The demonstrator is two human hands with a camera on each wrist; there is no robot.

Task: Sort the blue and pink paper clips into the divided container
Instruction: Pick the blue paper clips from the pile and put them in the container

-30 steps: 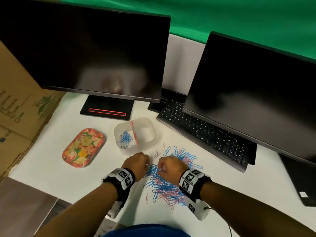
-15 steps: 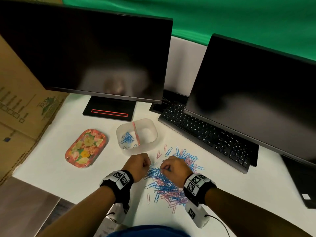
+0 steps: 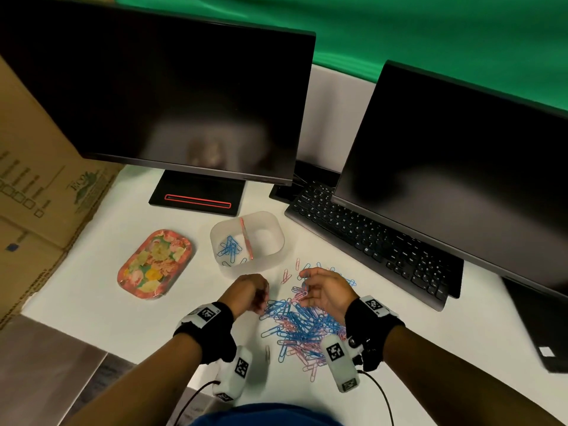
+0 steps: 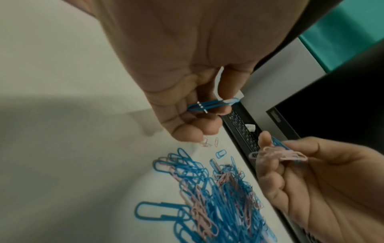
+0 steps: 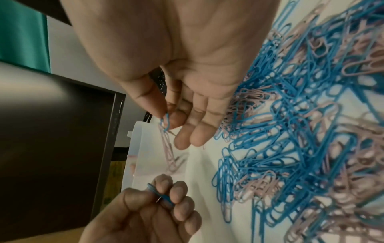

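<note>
A heap of blue and pink paper clips lies on the white desk in front of me. My left hand hovers at the heap's left edge and pinches a blue clip. My right hand is raised over the heap's far side, thumb and forefinger pinching a small cluster of pink clips with a blue one among them. The translucent divided container stands just beyond; blue clips fill its left half, the right half looks bare.
A floral tray lies left of the container. A black keyboard runs diagonally at the right under a dark monitor. Another monitor and its stand sit behind. Cardboard borders the desk's left side.
Both hands have come up off the heap and drawn apart. The right hand turned palm-inward and lifted a cluster of clips; the left holds a blue clip.
</note>
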